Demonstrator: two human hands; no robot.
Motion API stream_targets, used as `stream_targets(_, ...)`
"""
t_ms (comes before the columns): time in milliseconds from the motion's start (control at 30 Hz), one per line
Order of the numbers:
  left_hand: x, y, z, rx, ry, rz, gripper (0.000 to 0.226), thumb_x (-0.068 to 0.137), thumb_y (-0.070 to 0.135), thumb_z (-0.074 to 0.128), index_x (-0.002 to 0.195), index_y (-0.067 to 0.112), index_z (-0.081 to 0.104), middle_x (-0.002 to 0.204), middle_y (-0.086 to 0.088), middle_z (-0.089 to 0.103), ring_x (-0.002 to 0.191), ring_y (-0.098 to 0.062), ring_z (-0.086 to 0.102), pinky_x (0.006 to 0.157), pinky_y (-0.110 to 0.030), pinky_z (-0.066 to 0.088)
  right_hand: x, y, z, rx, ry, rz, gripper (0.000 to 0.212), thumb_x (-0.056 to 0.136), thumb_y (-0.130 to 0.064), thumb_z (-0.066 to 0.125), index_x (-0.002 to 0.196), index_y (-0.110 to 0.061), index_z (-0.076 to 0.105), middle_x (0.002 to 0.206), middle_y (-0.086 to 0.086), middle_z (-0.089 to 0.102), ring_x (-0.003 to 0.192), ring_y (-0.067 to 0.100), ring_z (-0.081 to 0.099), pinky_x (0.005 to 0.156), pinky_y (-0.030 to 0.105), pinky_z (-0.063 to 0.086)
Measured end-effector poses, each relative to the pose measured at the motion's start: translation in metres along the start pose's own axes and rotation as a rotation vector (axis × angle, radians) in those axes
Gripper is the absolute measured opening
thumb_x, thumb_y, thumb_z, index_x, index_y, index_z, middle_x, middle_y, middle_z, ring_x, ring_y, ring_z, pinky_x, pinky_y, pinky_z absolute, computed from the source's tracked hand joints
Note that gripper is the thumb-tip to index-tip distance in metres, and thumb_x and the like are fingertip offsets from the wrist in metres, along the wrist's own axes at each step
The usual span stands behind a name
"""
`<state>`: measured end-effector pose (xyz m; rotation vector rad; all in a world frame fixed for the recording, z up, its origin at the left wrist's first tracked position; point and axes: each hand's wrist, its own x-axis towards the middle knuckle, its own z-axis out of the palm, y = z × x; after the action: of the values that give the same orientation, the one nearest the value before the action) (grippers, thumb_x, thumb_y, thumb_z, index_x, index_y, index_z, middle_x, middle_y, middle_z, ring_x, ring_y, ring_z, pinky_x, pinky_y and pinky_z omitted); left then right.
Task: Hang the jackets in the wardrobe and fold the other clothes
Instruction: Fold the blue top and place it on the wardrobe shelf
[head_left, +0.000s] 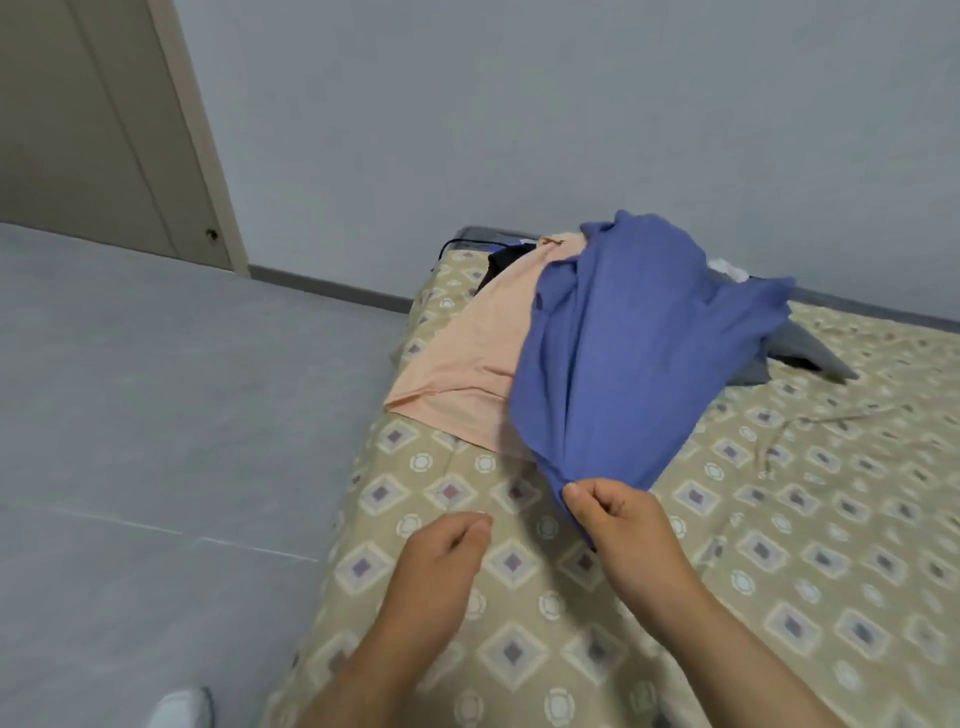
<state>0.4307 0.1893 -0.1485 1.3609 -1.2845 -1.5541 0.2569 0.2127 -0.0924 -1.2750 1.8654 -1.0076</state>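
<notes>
Fingers (579, 501) of the right hand (618, 530) are curled and, together with the thumb, pinch the lower edge of the blue garment (623, 364), a little right of the centre and low in the frame. This garment is raised above the bed (779, 571) and stretches from the pinch up to the pile of clothes in the upper middle, where its far end rests. The left hand (441, 551) is at the lower centre, near the right hand but apart from it, over the patterned bed cover; its fingers are loosely curled and hold nothing. Partly under the blue garment lies a peach garment (467, 358), reaching the left edge of the bed. A black garment (506, 260) shows behind it, and a grey garment (810, 353) lies at the right of the pile. A door (78, 130) stands at the upper left.
</notes>
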Motion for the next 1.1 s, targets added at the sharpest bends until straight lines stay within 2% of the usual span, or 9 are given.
stream_targets(100, -0.054, 0.004, 0.002, -0.089, -0.059, 0.002, 0.021, 0.079, 0.043, 0.060, 0.081, 0.022, 0.064, 0.073, 0.001, 0.057, 0.061, -0.012, 0.046, 0.061, -0.029, 0.035, -0.054, -0.027, -0.005, -0.023, -0.038, -0.064, 0.051, 0.098, -0.017, 0.056, 0.055, -0.022, 0.029, 0.057, -0.003, 0.025, 0.055, 0.009, 0.024, 0.052, 0.026, 0.018)
stream_targets(300, -0.159, 0.009, 0.004, 0.021, 0.001, 0.146, 0.044, 0.090, 0.012, 0.061, 0.124, 0.038, 0.050, 0.109, 0.017, 0.061, 0.070, 0.005, 0.060, 0.066, -0.011, 0.046, -0.161, -0.075, -0.018, -0.189, -0.141, -0.276, 0.050, 0.097, -0.018, 0.057, 0.054, -0.022, 0.032, 0.051, -0.010, 0.029, 0.052, 0.006, 0.028, 0.050, 0.022, 0.022)
stream_targets(467, -0.222, 0.022, -0.005, 0.181, 0.057, 0.297, 0.090, 0.063, 0.051, 0.071, 0.142, 0.052, 0.028, 0.141, 0.018, 0.036, 0.126, -0.001, 0.046, 0.105, -0.027, 0.043, -0.251, -0.121, -0.029, -0.198, -0.286, -0.391, 0.051, 0.096, -0.017, 0.058, 0.047, -0.030, 0.047, 0.048, -0.013, 0.038, 0.051, 0.003, 0.036, 0.052, 0.016, 0.028)
stream_targets(533, -0.240, 0.033, -0.010, 0.374, 0.058, 0.389, 0.058, 0.060, 0.061, 0.059, 0.117, 0.055, 0.051, 0.133, 0.023, 0.034, 0.125, 0.001, 0.033, 0.110, -0.031, 0.035, -0.277, -0.136, -0.036, -0.046, -0.334, -0.380, 0.045, 0.096, -0.010, 0.056, 0.052, -0.020, 0.055, 0.050, -0.012, 0.047, 0.051, 0.004, 0.042, 0.054, 0.015, 0.032)
stream_targets(600, -0.257, 0.046, -0.016, 0.382, 0.027, 0.404, 0.027, 0.069, 0.048, 0.054, 0.088, 0.029, 0.059, 0.099, 0.017, 0.058, 0.097, -0.006, 0.049, 0.094, -0.045, 0.048, -0.294, -0.146, -0.043, 0.156, -0.342, -0.344, 0.040, 0.096, -0.005, 0.051, 0.056, -0.006, 0.055, 0.059, 0.003, 0.062, 0.060, 0.021, 0.059, 0.058, 0.021, 0.042)
stream_targets(733, -0.288, 0.062, -0.029, -0.118, -0.035, 0.232, 0.031, 0.080, 0.023, 0.057, 0.091, -0.004, 0.066, 0.082, -0.010, 0.066, 0.081, -0.020, 0.057, 0.077, -0.039, 0.050, -0.287, -0.128, -0.055, 0.378, -0.124, -0.188, 0.033, 0.098, -0.021, 0.056, 0.067, -0.012, 0.054, 0.070, 0.011, 0.050, 0.069, 0.021, 0.045, 0.065, 0.033, 0.038)
stream_targets(833, -0.312, 0.065, -0.051, -0.496, -0.008, 0.188, 0.028, 0.088, 0.003, 0.050, 0.074, 0.006, 0.075, 0.080, -0.017, 0.070, 0.072, -0.023, 0.066, 0.067, -0.029, 0.050, -0.276, -0.098, -0.053, 0.340, -0.095, -0.091, 0.034, 0.095, -0.026, 0.061, 0.065, -0.015, 0.051, 0.070, 0.007, 0.043, 0.069, 0.019, 0.039, 0.067, 0.035, 0.032)
stream_targets(1033, -0.314, 0.041, -0.118, -1.084, 0.165, 0.179, 0.030, 0.057, 0.025, 0.083, 0.073, 0.001, 0.073, 0.075, -0.017, 0.070, 0.066, -0.026, 0.071, 0.060, -0.032, 0.060, -0.269, -0.037, -0.026, 0.360, -0.212, 0.192, 0.017, 0.095, -0.013, 0.057, 0.078, -0.012, 0.058, 0.067, 0.004, 0.051, 0.057, 0.016, 0.040, 0.056, 0.028, 0.036)
stream_targets(1100, -0.306, 0.016, -0.129, -0.983, 0.333, 0.121, 0.024, 0.083, 0.026, 0.073, 0.093, 0.006, 0.069, 0.080, -0.009, 0.073, 0.070, -0.020, 0.072, 0.061, -0.029, 0.060, -0.266, -0.014, -0.019, 0.290, -0.183, 0.289, 0.014, 0.094, -0.011, 0.056, 0.081, -0.014, 0.054, 0.070, 0.005, 0.047, 0.059, 0.018, 0.041, 0.058, 0.028, 0.037)
